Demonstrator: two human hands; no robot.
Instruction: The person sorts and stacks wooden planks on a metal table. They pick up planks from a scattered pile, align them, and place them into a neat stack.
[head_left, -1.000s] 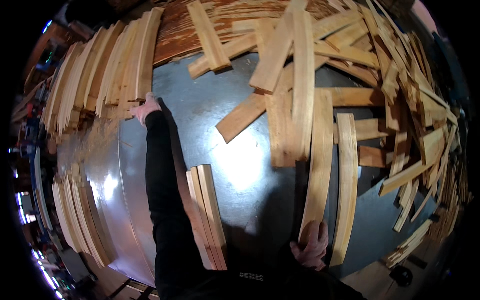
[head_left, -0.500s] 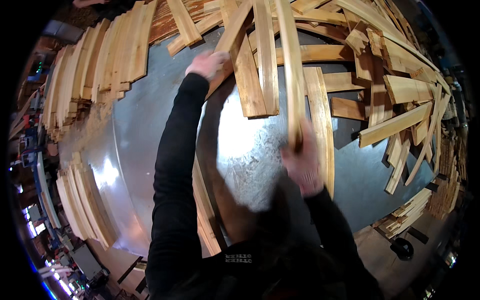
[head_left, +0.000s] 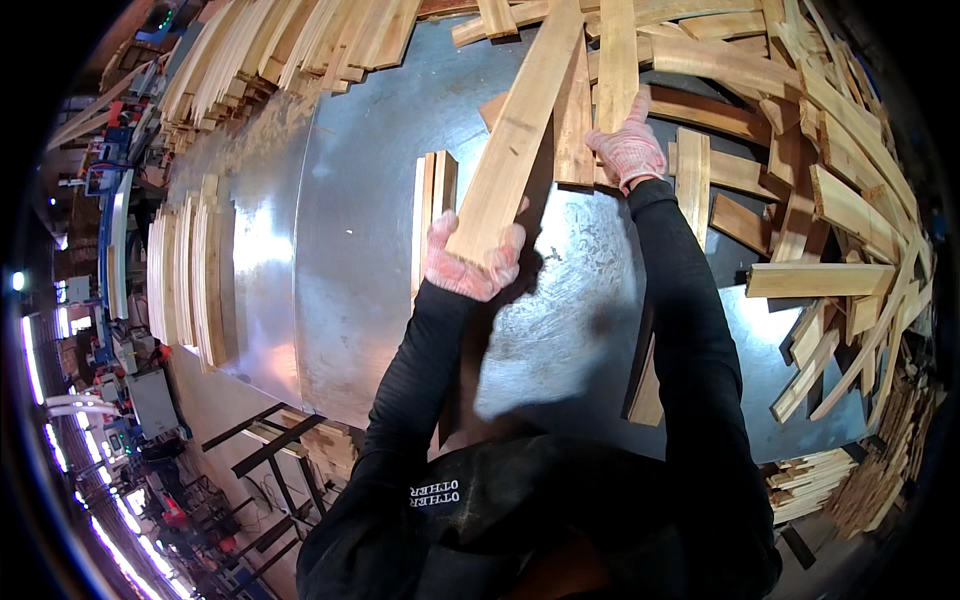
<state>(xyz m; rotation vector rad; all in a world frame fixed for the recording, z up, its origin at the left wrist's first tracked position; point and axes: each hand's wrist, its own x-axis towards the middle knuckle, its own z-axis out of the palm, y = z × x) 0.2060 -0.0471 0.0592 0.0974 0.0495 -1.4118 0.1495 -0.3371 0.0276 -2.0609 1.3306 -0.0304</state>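
My left hand (head_left: 468, 270), in a pinkish-white glove, is wrapped around the near end of a long flat wooden board (head_left: 520, 130). That board slants away to the upper right, its near end lifted above the metal tabletop (head_left: 350, 240). Farther right, my gloved right hand (head_left: 632, 155) grips the near end of a second wooden board (head_left: 617, 60), the thumb at its left edge and the fingers along its right side. Between the two lies another board (head_left: 573, 130), partly covered by the left-hand one.
A tangled heap of loose boards (head_left: 850, 210) fills the right side. Board rows line the far left (head_left: 300, 40), with a smaller stack (head_left: 190, 270) at the left edge. A few narrow boards (head_left: 430, 195) stand beside my left hand. Another board (head_left: 645, 385) lies near my right forearm.
My left hand has come nearer and now holds a board by its near end. My right hand has let go of its earlier long board and reached farther out to another. The view has shifted.
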